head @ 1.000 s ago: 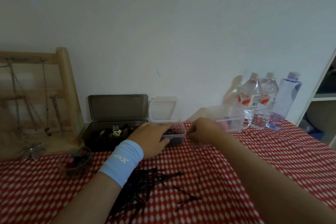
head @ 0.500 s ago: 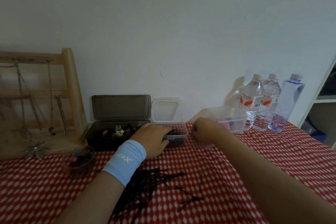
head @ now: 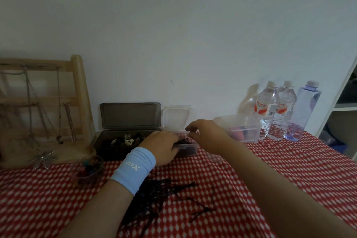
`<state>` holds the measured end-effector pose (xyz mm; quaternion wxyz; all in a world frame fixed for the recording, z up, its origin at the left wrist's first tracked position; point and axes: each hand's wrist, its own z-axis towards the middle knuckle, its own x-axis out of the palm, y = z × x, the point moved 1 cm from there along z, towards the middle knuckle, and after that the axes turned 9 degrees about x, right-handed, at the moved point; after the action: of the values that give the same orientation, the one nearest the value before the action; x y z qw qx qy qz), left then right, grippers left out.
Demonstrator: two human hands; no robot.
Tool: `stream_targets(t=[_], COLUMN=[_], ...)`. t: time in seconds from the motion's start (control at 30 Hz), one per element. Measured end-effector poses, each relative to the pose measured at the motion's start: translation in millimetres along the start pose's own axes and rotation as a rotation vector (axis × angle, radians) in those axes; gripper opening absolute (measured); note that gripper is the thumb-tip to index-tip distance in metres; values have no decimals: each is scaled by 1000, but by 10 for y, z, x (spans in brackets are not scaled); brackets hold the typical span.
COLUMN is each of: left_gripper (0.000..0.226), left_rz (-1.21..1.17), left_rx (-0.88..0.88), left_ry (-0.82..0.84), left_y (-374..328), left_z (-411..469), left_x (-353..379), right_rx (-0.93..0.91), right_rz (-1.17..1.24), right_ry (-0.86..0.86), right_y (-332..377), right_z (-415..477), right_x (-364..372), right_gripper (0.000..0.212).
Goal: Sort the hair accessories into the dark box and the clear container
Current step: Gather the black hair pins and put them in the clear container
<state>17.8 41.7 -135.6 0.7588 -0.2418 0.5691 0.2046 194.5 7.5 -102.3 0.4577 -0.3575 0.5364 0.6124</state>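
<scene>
Steadying the clear container (head: pixel 188 149) is the left hand's (head: pixel 162 147) job right now. I have its fingers curled over the near left corner, gripping the rim, with the blue wristband (head: pixel 135 168) toward the camera. The right hand (head: pixel 206 133) hovers just above the opening, fingers bent, thumb and forefinger drawn close together. It's too dim and small for me to tell whether a pin is pinched there.

Dark pins lie inside the container, which sits on the red checked cloth (head: pixel 289 170) just right of the dark box (head: pixel 119 141). Both lids stand open against the wall. The loose heap of black hairpins (head: pixel 160 193) lies nearer me, between the forearms, with a few strays to its right.

For a clean drop, I'd bring the fingertips low over the middle of the opening and line the pin along the container's long side. I'd release only below the rim, and hold that left grip firm so the light tub doesn't skate on the cloth.
</scene>
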Motion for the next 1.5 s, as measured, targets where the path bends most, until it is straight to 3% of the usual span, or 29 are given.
stream_targets(t=[0.07, 0.23, 0.33, 0.4, 0.5, 0.57, 0.73, 0.83, 0.9, 0.97, 1.03, 1.1, 1.17, 1.3, 1.43, 1.5], left_gripper=[46, 23, 21, 37, 87, 94, 35, 28, 32, 58, 95, 111, 107, 74, 101, 104], left_rz=[32, 66, -64, -171, -89, 13, -76, -154, -191, -136, -39, 8, -2, -24, -79, -48], left_rx=[-3, 39, 50, 68, 6, 20, 75, 92, 109, 60, -46, -115, -114, -27, -46, -27], left_ry=[55, -107, 68, 237, 418, 377, 136, 82, -7, -35, 68, 210, 227, 103, 225, 253], left_y=[-39, -322, -499, -600, -661, -694, -694, -602, -498, -369, -213, -110, -85, -113, -72, -67], left_z=[-16, -84, -207, -342, -603, -721, -838, -891, -958, -1028, -1100, -1154, -1162, -1122, -1166, -1183], left_x=[-43, -224, -268, -224, -67, 43, 67, 67, 50, 35, 52, 93, 125, 78, 32, 34], right_rx=[-24, -22, 2, 74, 123, 93, 43, -34, -70, -68, -51, -42, -40, -91, -139, -178], right_rz=[-6, -77, -149, -208, -297, -307, -238, -143, -50, 31, 58, -28, -131, -118, -30, 36], right_ry=[-6, 183, 385, 522, 626, 599, 433, 335, 295, 305, 351, 430, 489, 471, 458, 398], right_y=[-7, 14, 35, 31, 52, 84, 183, 194, 216, 221, 194, 154, 142, 254, 361, 393], right_z=[-107, -454, -659, -788, -950, -1007, -1021, -968, -939, -911, -884, -864, -860, -785, -696, -675], right_x=[-39, -133, -118, -104, -56, -7, 133, 198, 230, 235, 211, 195, 203, 268, 307, 347], right_gripper=[23, 18, 28, 48, 77, 75, 54, 44, 44, 53, 61, 66, 64, 34, 22, 20])
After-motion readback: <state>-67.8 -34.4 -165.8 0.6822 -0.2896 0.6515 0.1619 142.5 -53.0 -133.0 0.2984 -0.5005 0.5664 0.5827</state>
